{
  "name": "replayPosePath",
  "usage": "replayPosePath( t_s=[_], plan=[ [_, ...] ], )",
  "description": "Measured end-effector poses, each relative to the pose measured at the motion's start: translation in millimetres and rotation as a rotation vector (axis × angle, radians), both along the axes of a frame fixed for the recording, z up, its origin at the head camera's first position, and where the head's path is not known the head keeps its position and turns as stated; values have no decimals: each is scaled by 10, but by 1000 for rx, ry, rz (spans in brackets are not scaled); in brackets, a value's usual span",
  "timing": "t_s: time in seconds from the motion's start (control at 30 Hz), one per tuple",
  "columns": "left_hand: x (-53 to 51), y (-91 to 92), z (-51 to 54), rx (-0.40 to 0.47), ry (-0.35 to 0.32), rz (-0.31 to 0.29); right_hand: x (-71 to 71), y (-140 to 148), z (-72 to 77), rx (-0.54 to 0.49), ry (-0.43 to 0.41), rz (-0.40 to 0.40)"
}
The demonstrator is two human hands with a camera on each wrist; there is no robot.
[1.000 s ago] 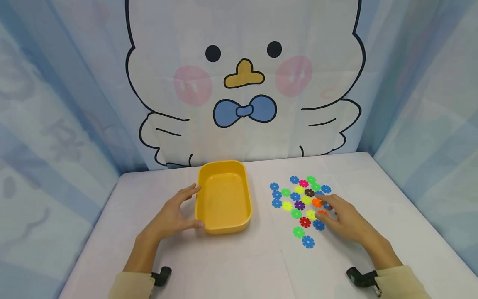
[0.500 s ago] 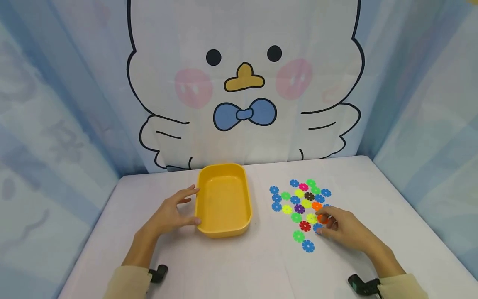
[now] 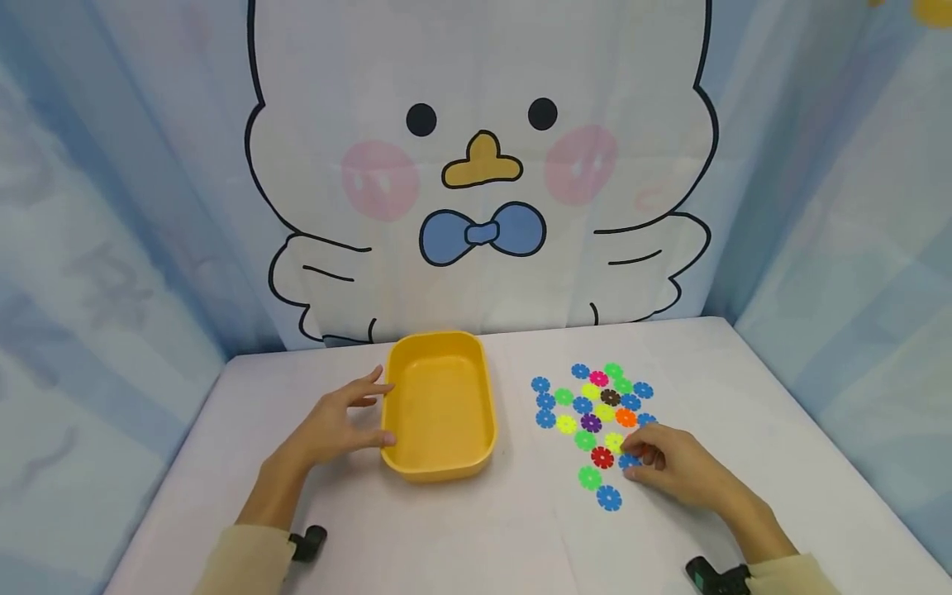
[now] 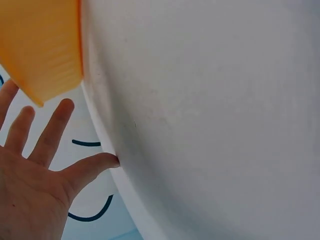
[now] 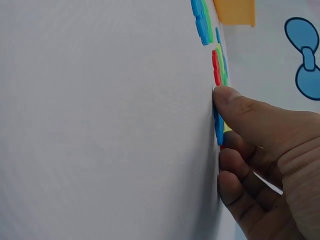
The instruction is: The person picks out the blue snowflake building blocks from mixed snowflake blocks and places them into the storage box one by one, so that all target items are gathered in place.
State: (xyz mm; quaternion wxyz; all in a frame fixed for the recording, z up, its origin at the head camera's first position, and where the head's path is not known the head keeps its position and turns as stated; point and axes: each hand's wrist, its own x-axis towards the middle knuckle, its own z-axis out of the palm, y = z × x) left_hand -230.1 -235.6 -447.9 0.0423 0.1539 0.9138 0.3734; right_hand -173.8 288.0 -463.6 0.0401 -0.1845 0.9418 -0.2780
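The left hand (image 3: 330, 426), its grip wide, lies at the left rim of the yellow tray (image 3: 439, 405); to the tray's right, colored discs (image 3: 591, 423) lie on the desk (image 3: 476, 545). Compared with a second ago, the right hand (image 3: 687, 467) has shifted nearer and narrowed its grip about a blue disc (image 3: 628, 463); whether it pinches cannot be told, but one disc is apparently being singled out.

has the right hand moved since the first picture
Yes: against the red disc in the head view, the right hand has moved back toward the camera.
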Motion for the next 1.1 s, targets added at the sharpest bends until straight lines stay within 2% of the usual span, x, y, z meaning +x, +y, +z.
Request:
replayPosePath(
  t_s=[0.1,0.27,0.37,0.47,0.63,0.83,1.0,1.1],
  plan=[
    [5,-4,-4,1,0,-1,6,-7,23,10,5,-12],
    [68,-34,-12,-1,-55,8,-6,-20,61,8,-38,2],
    [80,-37,-12,-8,-42,-2,-13,-28,82,11,-65,5],
    [51,-7,-10,-5,-38,-22,-3,-23,107,24,-80,-14],
    [20,-6,21,-11,-100,-39,3,-27,131,13,-95,9],
    [-47,-69,66,-36,-53,-99,-41,-68,110,12,-80,44],
    [-79,-35,25,-32,-95,-124,25,-11,85,1,-127,51],
    [-82,-6,-5,-30,-106,-126,53,55,105,13,-117,70]
  ],
)
